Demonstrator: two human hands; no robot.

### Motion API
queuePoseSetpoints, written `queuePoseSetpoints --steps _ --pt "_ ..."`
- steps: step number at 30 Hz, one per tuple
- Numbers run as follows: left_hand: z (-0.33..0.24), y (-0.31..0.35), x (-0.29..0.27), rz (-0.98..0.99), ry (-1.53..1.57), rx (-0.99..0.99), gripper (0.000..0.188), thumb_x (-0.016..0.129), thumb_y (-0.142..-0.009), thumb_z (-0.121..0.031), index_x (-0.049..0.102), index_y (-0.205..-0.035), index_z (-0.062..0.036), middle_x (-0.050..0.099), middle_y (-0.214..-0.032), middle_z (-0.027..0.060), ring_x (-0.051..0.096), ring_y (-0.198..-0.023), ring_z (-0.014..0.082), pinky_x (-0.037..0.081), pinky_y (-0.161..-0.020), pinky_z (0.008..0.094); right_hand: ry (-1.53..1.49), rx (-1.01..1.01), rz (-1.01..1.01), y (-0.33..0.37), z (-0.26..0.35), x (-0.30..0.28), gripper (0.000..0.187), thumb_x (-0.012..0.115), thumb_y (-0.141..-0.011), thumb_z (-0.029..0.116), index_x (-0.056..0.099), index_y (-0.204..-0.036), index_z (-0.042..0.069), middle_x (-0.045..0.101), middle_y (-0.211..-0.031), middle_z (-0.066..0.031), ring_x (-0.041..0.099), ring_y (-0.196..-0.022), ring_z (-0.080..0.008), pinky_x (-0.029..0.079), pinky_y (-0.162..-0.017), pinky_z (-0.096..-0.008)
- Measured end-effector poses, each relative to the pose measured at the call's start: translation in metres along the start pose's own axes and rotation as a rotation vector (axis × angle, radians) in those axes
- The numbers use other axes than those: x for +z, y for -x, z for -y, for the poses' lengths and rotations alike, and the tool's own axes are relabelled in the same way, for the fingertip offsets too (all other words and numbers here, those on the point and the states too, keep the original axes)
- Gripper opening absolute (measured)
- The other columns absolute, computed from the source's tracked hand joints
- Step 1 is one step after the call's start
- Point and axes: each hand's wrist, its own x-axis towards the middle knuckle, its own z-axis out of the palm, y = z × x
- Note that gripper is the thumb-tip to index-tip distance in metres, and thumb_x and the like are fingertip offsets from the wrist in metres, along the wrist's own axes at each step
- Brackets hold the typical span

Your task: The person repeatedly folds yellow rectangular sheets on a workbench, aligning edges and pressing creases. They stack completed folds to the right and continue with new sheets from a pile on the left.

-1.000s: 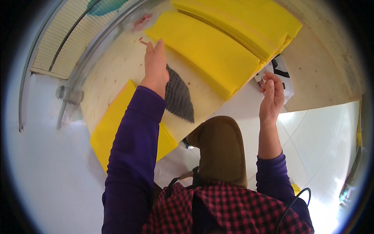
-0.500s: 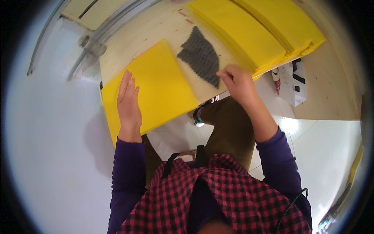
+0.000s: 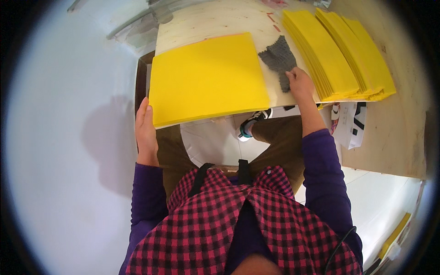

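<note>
A dark grey cloth with zigzag edges [image 3: 278, 54] lies on the table, to the right of a flat yellow stack of sheets [image 3: 208, 75]. My right hand [image 3: 301, 85] pinches the cloth's near right edge between thumb and fingers, and the cloth bunches there. Along the left edge of the yellow sheets stands my left hand [image 3: 146, 133], its fingers stretched out and held together, the palm side toward the stack's near left corner. Nothing is in that hand. Whether it presses on the sheets I cannot tell.
Several overlapping bundles of yellow sheets [image 3: 330, 59] are fanned out at the right of the wooden table [image 3: 197, 25]. Below its right edge, a white bag with black marks [image 3: 355, 126] stands by a wooden panel [image 3: 385, 137]. A white wall [image 3: 59, 137] rises at the left.
My right hand has taken hold of the grey cloth's edge. My left hand has gone from above the yellow sheets to their left edge. The whole view has turned and shifted.
</note>
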Motion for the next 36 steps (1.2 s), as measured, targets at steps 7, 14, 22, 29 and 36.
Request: queuePoseSetpoints --steps 7,14,22,29,36 --pt "0.011 0.005 -0.024 -0.047 -0.054 0.001 0.043 0.046 -0.101 -0.023 0.046 -0.135 0.0031 0.049 -0.136 0.0119 0.044 -0.126 0.0181 0.032 -0.106 0.0293 -0.101 -0.081 -0.153 0.007 -0.015 0.013 0.029 0.048 -0.096 0.035 0.064 -0.097 0.011 0.064 -0.097 -0.0146 0.059 -0.093 -0.0377 0.047 -0.078 -0.0458" --pt "0.037 -0.006 -0.056 -0.071 -0.133 0.041 0.034 0.048 -0.100 -0.019 0.055 -0.126 0.0006 0.056 -0.127 0.0087 0.050 -0.115 0.0144 0.038 -0.099 0.0282 -0.587 -0.063 -0.269 0.032 -0.011 -0.002 0.017 0.056 -0.094 0.013 0.066 -0.099 0.001 0.066 -0.091 -0.0085 0.061 -0.084 -0.0168 0.047 -0.077 -0.0284" --pt "0.036 -0.041 -0.056 0.165 -0.513 0.386 0.023 0.057 -0.087 -0.006 0.062 -0.110 -0.0027 0.061 -0.110 0.0138 0.056 -0.108 0.0292 0.041 -0.096 0.0350 -0.559 -0.371 0.054 0.047 0.072 -0.010 0.014 0.055 -0.095 0.012 0.062 -0.097 0.000 0.060 -0.093 -0.0039 0.055 -0.084 -0.0125 0.044 -0.077 -0.0251" --pt "0.048 -0.095 -0.039 0.355 -0.674 0.529 0.018 0.056 -0.086 -0.006 0.062 -0.101 -0.0010 0.060 -0.101 0.0159 0.055 -0.101 0.0345 0.044 -0.088 0.0391 -0.218 -0.580 0.186 0.011 0.113 0.018 0.016 0.058 -0.089 0.012 0.063 -0.096 -0.001 0.062 -0.092 -0.0153 0.058 -0.092 -0.0321 0.046 -0.081 -0.0389" --pt "0.058 -0.162 -0.024 0.379 -0.748 0.598 0.017 0.054 -0.086 -0.008 0.061 -0.100 -0.0002 0.060 -0.102 0.0157 0.056 -0.099 0.0357 0.045 -0.088 0.0400 -0.079 -0.530 0.102 -0.063 0.130 0.050 0.022 0.055 -0.091 0.018 0.063 -0.102 0.000 0.062 -0.101 -0.0174 0.057 -0.098 -0.0349 0.045 -0.087 -0.0409"
